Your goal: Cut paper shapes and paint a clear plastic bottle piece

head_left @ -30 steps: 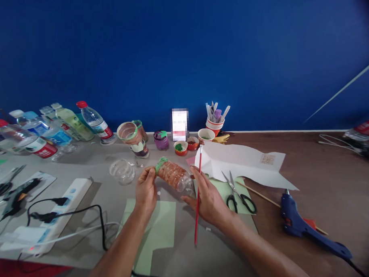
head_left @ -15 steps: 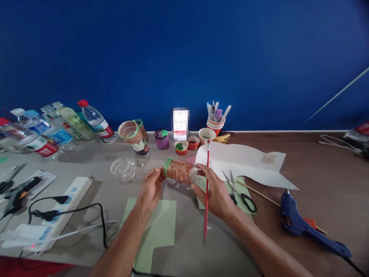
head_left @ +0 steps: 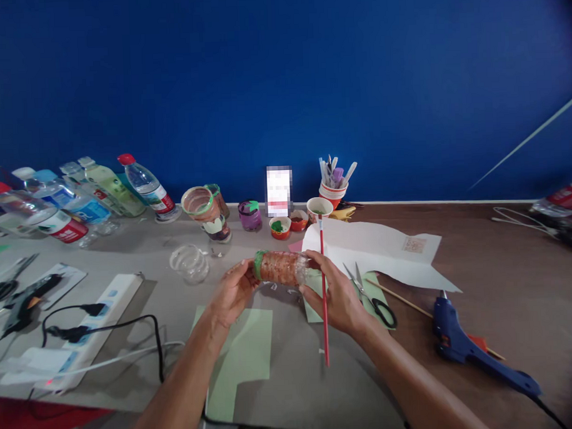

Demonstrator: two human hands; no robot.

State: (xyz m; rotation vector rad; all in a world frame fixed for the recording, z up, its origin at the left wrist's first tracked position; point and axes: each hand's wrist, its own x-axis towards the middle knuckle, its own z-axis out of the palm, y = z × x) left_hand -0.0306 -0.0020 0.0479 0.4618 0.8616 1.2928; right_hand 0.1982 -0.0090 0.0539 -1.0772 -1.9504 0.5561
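Observation:
Between my hands lies a cut plastic bottle [head_left: 279,268] on its side, painted brown with a green band at its left end and clear plastic at its right end. The fingers of my left hand [head_left: 233,291] close on the green end. My right hand [head_left: 338,294] grips the clear end, and a red paintbrush [head_left: 324,301] is also held in it, bristles pointing away from me. Below the bottle are green paper sheets [head_left: 253,344]. Scissors [head_left: 371,296] with black handles lie just right of my right hand.
At the back stand painted bottle pieces [head_left: 199,205], paint cups [head_left: 280,228] and a cup of brushes [head_left: 334,188]. A clear plastic piece [head_left: 189,265] sits left. Several bottles [head_left: 151,191] and a power strip [head_left: 100,327] are further left; a blue glue gun [head_left: 478,355] lies right.
The bottle has turned slightly in my hands and lies more level. The paintbrush in my right hand has swung a little, its handle end moving right.

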